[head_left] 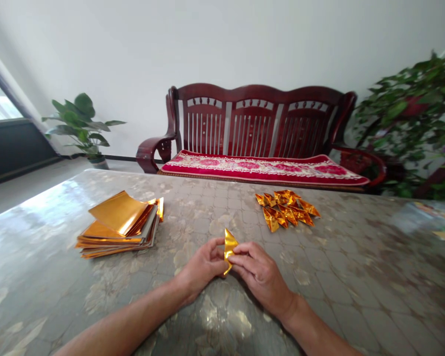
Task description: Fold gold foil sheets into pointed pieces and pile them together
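Note:
A folded piece of gold foil paper [229, 244] stands upright between my two hands, its pointed tip facing away from me. My left hand [205, 262] grips its left side with thumb and fingers. From the right, the fingers of my right hand [258, 269] press on its other side. To the left lies a stack of gold foil sheets [114, 227], the top sheets turned askew and some showing grey undersides. Beyond my right hand sits a cluster of several folded gold foil pieces [287, 210] with pointed ends.
The table [337, 277] has a glossy, patterned grey cover. A clear plastic bag [422, 217] lies at its right side. Behind stands a dark red wooden bench [252, 123] with a floral red cushion [263, 168]. Potted plants [83, 123] flank the bench.

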A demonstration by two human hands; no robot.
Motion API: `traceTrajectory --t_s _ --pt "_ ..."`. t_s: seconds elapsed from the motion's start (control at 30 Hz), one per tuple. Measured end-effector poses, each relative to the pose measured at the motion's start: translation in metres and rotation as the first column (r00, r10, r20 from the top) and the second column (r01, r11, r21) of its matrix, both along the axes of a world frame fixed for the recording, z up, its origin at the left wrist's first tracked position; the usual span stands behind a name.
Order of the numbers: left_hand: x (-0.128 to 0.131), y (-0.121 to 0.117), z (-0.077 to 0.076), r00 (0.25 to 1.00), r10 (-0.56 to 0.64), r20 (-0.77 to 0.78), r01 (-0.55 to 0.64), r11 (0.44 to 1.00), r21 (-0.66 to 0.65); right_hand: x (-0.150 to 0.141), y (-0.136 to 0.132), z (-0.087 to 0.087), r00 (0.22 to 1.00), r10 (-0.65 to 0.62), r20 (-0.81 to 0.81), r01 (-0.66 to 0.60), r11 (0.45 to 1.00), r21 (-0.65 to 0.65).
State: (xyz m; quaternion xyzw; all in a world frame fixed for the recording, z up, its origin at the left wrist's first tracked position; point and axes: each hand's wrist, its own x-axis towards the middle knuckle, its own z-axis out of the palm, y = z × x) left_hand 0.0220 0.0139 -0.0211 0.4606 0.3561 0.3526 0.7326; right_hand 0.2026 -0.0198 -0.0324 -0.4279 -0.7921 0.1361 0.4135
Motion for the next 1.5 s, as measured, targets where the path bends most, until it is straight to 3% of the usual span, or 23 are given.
traceTrajectory --t_s 0.37,0.57,0.8,1.0,1.27,1.5 --pt "0.004 0.003 -0.009 0.998 0.053 -0.032 -0.051 0.998 0.041 -0.01 -0.004 0.001 0.978 -0.126 -0.168 0.104 0.985 -0.135" --pt "0.004 0.002 -0.007 0.998 0.034 -0.044 -0.031 0.998 0.057 -0.014 -0.002 -0.009 0.901 -0.243 -0.358 0.131 0.941 -0.311" --pt "0.005 0.001 -0.006 0.997 0.026 -0.074 -0.02 0.996 0.083 -0.019 0.001 -0.009 0.793 -0.284 -0.539 -0.055 0.848 -0.527" --pt "0.007 0.0 -0.006 0.995 0.038 -0.091 -0.031 0.997 0.073 -0.017 0.003 -0.001 0.74 -0.308 -0.598 -0.096 0.832 -0.547" --pt "0.006 -0.003 -0.013 0.965 0.125 -0.231 -0.04 0.941 0.337 -0.018 -0.001 0.003 0.726 -0.323 -0.608 -0.146 0.791 -0.594" --pt "0.005 -0.003 -0.016 0.952 0.143 -0.272 -0.043 0.938 0.344 -0.02 -0.002 -0.006 0.793 -0.33 -0.513 0.002 0.843 -0.538"
